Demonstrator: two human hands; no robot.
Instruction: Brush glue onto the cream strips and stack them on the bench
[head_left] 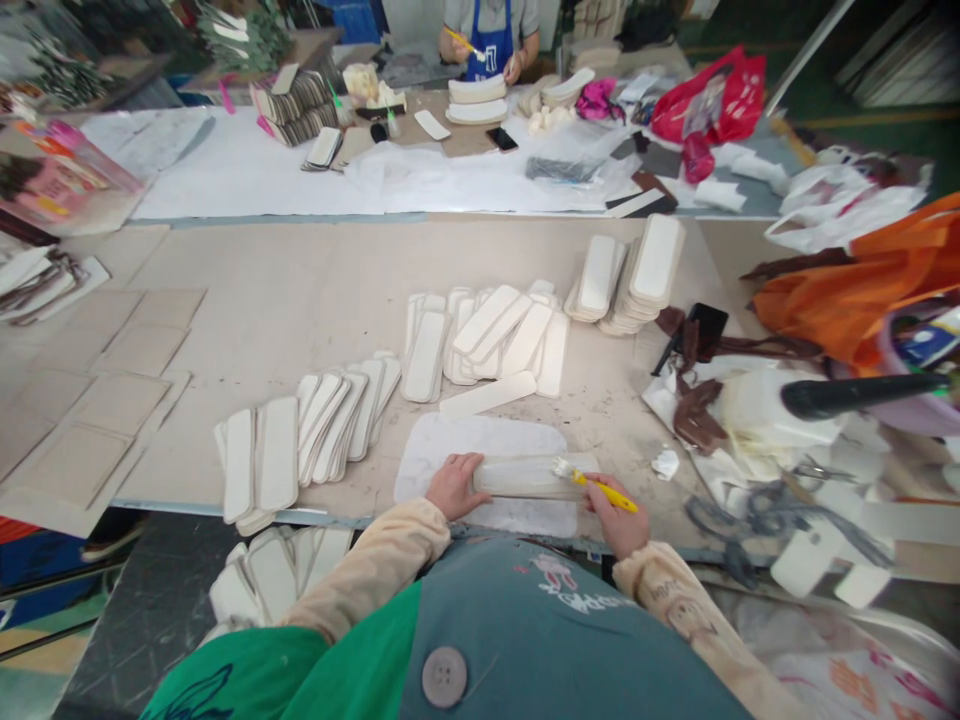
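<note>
A long pale strip [525, 477] with rounded corners lies flat on a white sheet [435, 440] at the table's near edge. My left hand [455, 486] is closed at the strip's left end, its fingers on that end. In my right hand [619, 515] is a brush [600, 488] with a yellow handle, gripped between thumb and fingers. Its white bristles touch the right part of the strip. Just beyond the sheet sits a loose white strip [487, 396], near an overlapping pile of similar strips [502, 330].
More strips [274, 455] lie fanned at left, and stacks [652, 265] stand at back right. Right of me are a white container [772, 405], scissors [821, 470], grey cloth strips [750, 525] and an orange bag [855, 285]. Across the tables a person in a blue apron [493, 50] holds a yellow brush.
</note>
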